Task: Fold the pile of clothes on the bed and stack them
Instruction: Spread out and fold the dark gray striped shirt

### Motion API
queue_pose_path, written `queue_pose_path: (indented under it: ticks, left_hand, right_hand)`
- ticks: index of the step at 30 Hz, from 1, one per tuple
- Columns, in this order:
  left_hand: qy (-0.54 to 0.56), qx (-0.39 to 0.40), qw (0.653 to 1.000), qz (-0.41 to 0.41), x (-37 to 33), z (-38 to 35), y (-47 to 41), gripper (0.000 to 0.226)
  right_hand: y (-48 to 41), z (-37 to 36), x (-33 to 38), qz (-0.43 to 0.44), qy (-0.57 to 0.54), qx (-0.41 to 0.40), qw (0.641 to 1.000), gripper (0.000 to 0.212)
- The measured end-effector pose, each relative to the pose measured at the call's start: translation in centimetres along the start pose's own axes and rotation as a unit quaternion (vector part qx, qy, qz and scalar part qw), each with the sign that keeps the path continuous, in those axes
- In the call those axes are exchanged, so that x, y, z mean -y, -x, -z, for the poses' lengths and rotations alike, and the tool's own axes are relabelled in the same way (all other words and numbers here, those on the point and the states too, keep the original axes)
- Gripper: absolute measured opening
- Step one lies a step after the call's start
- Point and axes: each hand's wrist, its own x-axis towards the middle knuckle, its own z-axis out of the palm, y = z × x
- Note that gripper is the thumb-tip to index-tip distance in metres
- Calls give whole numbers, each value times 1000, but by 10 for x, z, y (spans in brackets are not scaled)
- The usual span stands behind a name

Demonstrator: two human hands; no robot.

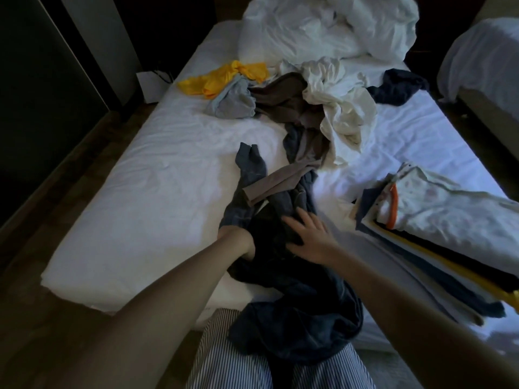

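A dark navy garment (pixel 295 299) lies crumpled at the near edge of the bed (pixel 157 169) and hangs over onto my lap. My left hand (pixel 238 242) is tucked under its left edge, fingers hidden by the cloth. With spread fingers, my right hand (pixel 309 237) lies flat on top of it. A brown garment (pixel 283 105) trails from the unfolded pile down onto the navy one. The pile also holds a yellow piece (pixel 224 77), a grey-blue piece (pixel 233 102), a white piece (pixel 342 108) and another dark navy piece (pixel 398 85). A stack of folded clothes (pixel 438 242) sits at the right.
A bunched white duvet (pixel 323 26) fills the head of the bed. A second bed (pixel 483 57) stands at the far right. A white bag (pixel 151 85) sits on the floor left of the bed, beside a dark wall.
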Motion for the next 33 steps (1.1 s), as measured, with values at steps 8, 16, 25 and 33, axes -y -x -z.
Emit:
queue_pose_path:
  ticks: [8,16,25,33]
  left_hand:
    - [405,-165,886,-153,-9,3,-20,82]
    - [335,-165,914,-159,-3,-15,-37,79]
    - [537,-143,793,-247,35,-41,-5,58]
    - [650,143,684,-299,69,-24,45,53]
  right_hand:
    - [-3,-4,-5,-64,-87,-5,994,55]
    - [12,12,-26,-216,-96,-48,971,35]
    - [15,13,12,-163,-20,-45,985,67]
    - [-36,14,48,28,-235,74,969,53]
